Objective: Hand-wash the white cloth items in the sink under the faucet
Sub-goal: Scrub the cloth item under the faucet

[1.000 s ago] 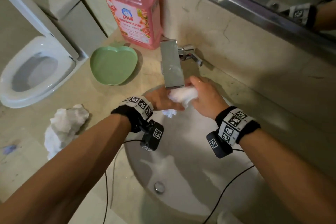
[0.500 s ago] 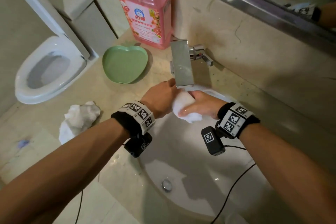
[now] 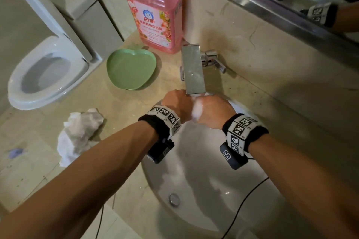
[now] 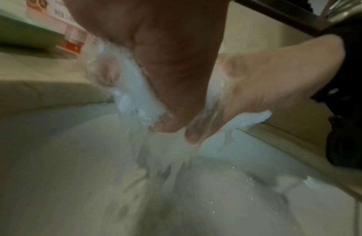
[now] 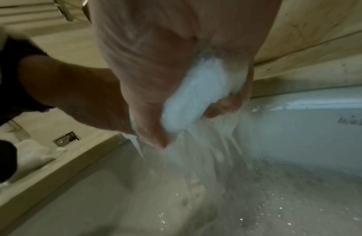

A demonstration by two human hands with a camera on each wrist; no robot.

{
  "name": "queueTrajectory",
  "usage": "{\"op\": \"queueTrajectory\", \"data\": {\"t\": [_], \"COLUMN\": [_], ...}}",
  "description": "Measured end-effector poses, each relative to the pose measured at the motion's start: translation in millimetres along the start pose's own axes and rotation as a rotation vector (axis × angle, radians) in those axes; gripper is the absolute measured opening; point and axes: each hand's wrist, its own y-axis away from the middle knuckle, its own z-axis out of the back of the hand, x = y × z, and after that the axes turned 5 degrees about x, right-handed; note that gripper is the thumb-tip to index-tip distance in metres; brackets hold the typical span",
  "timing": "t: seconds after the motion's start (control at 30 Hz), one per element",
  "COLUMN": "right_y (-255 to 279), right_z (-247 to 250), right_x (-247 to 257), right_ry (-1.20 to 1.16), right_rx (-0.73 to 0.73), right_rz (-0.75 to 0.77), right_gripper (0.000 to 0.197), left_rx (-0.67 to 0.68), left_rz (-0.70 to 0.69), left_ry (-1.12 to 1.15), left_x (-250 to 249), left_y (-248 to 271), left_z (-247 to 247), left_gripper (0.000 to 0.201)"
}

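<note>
Both hands, left hand (image 3: 177, 104) and right hand (image 3: 214, 110), are squeezing 1 white cloth (image 3: 197, 111) under the faucet (image 3: 193, 70); fingers mostly hidden, wrist views blurry with runoff.

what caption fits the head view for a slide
Both hands wring a white cloth under the faucet over the sink.

Pink detergent bottle (image 3: 154, 8) standing on the counter (image 3: 120, 103): white label bearing the brand "白猫" in red characters beneath a blue round logo; the smaller print lines below are illegible. Sink (image 5: 317, 121) inner wall: dark script mark, unreadable.
</note>
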Motion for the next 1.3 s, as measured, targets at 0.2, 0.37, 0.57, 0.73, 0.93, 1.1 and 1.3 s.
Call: {"op": "queueTrajectory", "data": {"t": [0.2,0.37,0.57,0.73,0.93,1.1,1.3], "right_y": [-1.9,1.1,3.1,6.4,2.9,3.6,15.2], "right_z": [1.6,0.5,8.0,2.0,-1.2,-2.2,0.1], "right_x": [-9.6,-12.8,-23.6,-9.0,25.7,24.7,14.8], "right_ry": [0.212,0.178,-0.311,-0.451,-0.561,-0.682,-0.744], "right_rx": [-0.027,-0.077,-0.064,-0.086,-0.059,-0.187,-0.202], "right_rz": [0.023,-0.006,-0.055,0.044,0.218,0.126,0.139], "right_gripper": [0.014,0.026,0.060,0.036,0.035,0.025,0.022], "left_rx": [0.038,0.131,0.016,0.153,0.058,-0.096,-0.130], "left_rz": [0.140,-0.050,-0.109,0.066,0.016,0.117,0.029], "left_ry": [0.238,0.261,0.455,0.595,1.019,0.974,1.006], "left_x": [1.7,1.4,15.2,28.5,37.9,47.5,38.7], "left_y": [-15.3,-16.6,7.9,25.6,45.8,47.0,40.6], "left_z": [-14.1,-9.3,-10.6,-24.0,-26.7,-40.0,-41.5], "left_gripper": [0.036,0.044,0.044,0.044,0.066,0.064,0.072]}}
